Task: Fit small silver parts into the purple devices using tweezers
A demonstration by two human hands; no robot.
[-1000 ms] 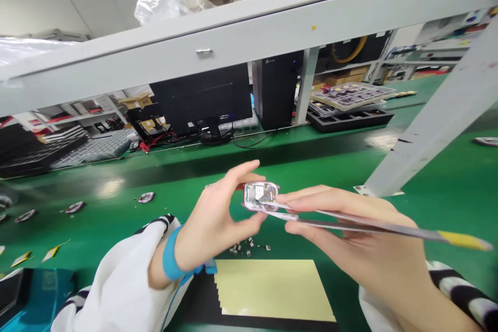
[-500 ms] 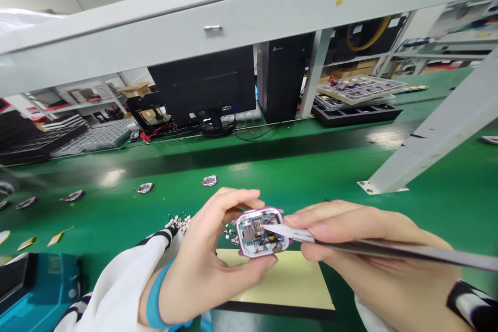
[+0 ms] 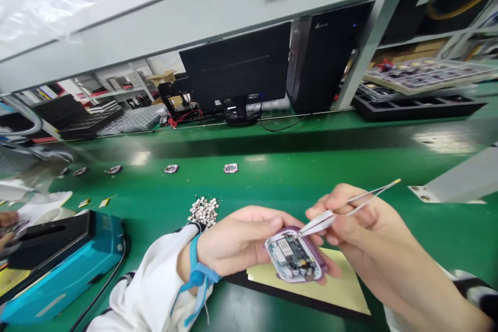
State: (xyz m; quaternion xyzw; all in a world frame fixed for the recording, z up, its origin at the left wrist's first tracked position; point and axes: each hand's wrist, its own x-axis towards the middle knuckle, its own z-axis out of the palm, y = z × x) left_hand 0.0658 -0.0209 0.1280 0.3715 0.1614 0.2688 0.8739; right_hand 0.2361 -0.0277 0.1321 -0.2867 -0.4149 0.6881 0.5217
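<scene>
My left hand (image 3: 237, 238) is closed around an opened smartwatch case (image 3: 296, 257), tilted so its inside faces me. The case has a purple rim, and a circuit board with a silvery card holder shows within. My right hand (image 3: 368, 236) pinches a pair of tweezers (image 3: 319, 223), whose white tips point down to the upper edge of the case interior. Whether the tips grip any part is too small to tell. The tweezers' joined end rises to the upper right. Beneath both hands lies a pale yellow pad (image 3: 342, 280).
Small metal pieces (image 3: 204, 211) lie heaped left of my hands. More opened watch cases (image 3: 231, 168) form a row behind. A teal machine (image 3: 78, 270) stands at left, near another person's hand (image 3: 8, 220). Monitor (image 3: 237, 70), stacked trays (image 3: 428, 75) and a shelf post (image 3: 459, 179) stand beyond.
The watch case has turned and tilted, and my left hand's grip on it has shifted. The tweezers now angle steeply upward, their tips at the case's upper edge. My view has swung left.
</scene>
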